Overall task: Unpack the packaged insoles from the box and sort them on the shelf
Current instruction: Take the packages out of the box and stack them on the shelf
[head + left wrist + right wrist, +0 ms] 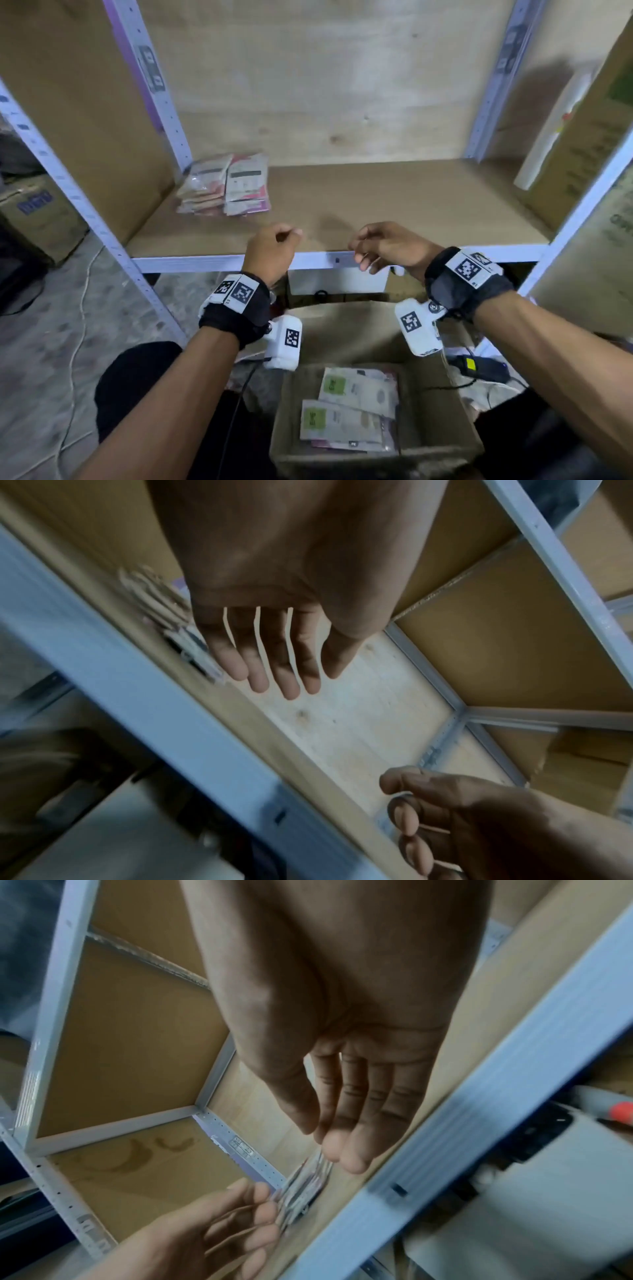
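Two piles of packaged insoles lie at the back left of the brown shelf board; their edges show in the left wrist view and the right wrist view. Below me an open cardboard box holds more packaged insoles with green labels. My left hand and right hand hover empty over the shelf's front edge, fingers loose, nothing between them. The wrist views show my left hand and my right hand with straight, relaxed fingers.
White metal uprights frame the shelf, with a white front rail. Large cardboard sheets lean at the left and right. A white box sits under the shelf. A dark scanner-like device lies right of the box. Cables run across the floor.
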Demonstrator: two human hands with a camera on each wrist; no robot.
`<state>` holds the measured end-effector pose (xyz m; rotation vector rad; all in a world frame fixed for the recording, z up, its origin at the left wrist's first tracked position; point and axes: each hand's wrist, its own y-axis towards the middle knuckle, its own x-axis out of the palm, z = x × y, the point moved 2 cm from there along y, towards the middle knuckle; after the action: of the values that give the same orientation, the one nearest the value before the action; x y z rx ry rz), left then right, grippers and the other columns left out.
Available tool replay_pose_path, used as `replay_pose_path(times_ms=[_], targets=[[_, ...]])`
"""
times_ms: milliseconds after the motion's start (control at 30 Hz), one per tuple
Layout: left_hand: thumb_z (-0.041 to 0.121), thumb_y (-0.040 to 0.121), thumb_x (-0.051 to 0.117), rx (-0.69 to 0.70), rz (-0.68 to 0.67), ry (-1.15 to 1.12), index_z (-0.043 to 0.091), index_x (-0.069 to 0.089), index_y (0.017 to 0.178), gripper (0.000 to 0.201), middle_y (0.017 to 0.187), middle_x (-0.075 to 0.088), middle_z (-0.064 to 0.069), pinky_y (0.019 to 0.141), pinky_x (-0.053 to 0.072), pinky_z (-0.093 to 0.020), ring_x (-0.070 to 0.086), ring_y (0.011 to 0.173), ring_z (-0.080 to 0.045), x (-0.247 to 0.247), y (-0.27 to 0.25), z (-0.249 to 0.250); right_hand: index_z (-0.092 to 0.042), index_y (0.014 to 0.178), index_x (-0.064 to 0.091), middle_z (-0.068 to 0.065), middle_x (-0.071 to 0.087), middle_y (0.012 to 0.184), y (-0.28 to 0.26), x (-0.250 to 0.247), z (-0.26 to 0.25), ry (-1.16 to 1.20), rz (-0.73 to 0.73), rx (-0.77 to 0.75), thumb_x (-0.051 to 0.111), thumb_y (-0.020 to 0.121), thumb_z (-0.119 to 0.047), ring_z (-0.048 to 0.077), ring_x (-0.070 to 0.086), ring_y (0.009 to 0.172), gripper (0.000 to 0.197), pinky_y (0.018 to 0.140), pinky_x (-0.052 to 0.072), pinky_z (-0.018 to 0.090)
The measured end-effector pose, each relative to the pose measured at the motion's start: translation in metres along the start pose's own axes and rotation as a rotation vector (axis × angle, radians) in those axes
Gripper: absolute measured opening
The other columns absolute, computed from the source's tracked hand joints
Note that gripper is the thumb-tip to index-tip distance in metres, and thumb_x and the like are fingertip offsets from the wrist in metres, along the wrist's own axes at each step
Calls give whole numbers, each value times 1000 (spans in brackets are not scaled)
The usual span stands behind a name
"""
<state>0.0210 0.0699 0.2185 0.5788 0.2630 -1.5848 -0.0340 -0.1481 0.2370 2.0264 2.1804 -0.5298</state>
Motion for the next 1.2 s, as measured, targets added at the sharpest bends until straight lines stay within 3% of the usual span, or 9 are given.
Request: replay_pose_path(times_ms=[167,267,367,467,633,800,900,1067,1200], targets=[[29,93,62,-66,-206,-33,17,72,87,17,84,74,-1,88,55,-40,70,84,-26,53,-47,-22,-2,96,60,15,64,77,-31,2,63,-36,-6,103,55,96,-8,24,62,61,7,57,52,31],[40,86,60,-124,-292,-37,14,73,90,29,87,76,-6,90,57,-41,71,87,-30,80,-65,-46,-7,87,58,14,62,73,-36,8,104,-64,-39,205,54,96,-4,25,61,57,10,50,53,30],[34,91,62,-192,-400,-1,16,69,80,22,76,73,-1,83,57,-37,68,74,-25,107,-77,-74,-9,82,57,14,61,71,-33,16,143,-126,-62,280,55,96,-3,21,62,48,15,42,52,27],[31,97,60,-253,-488,96,14,68,80,25,74,71,-1,84,58,-40,65,65,-21,131,-81,-103,-10,82,58,13,65,69,-23,24,176,-200,-103,317,56,95,-3,18,65,49,15,44,53,26],[38,96,60,-324,-634,294,11,75,96,31,101,76,-9,91,53,-33,70,97,-28,162,-75,-141,-11,84,61,13,70,72,6,36,219,-249,-184,403,54,95,-4,24,70,63,15,65,62,38],[35,96,61,-423,-706,321,16,70,75,29,95,77,-12,89,56,-36,72,94,-31,187,-70,-174,-13,84,63,10,71,73,39,48,260,-281,-220,479,53,96,-12,22,71,64,16,61,61,33],[35,95,59,-483,-741,358,6,74,91,32,104,75,-17,92,54,-39,69,101,-34,199,-68,-194,-14,79,63,7,71,72,54,54,284,-341,-239,515,54,95,-12,18,68,56,18,56,59,31],[43,100,48,-568,-782,354,4,70,106,45,114,71,-19,94,53,-40,66,107,-36,219,-72,-219,-14,89,64,13,72,86,69,70,321,-437,-248,556,55,93,-12,23,69,68,10,71,60,37],[46,101,45,-580,-787,419,10,67,121,47,131,64,-16,98,46,-35,58,120,-36,228,-78,-236,-1,109,68,19,69,112,78,80,344,-662,-292,571,45,99,-25,34,67,100,34,80,52,34]])
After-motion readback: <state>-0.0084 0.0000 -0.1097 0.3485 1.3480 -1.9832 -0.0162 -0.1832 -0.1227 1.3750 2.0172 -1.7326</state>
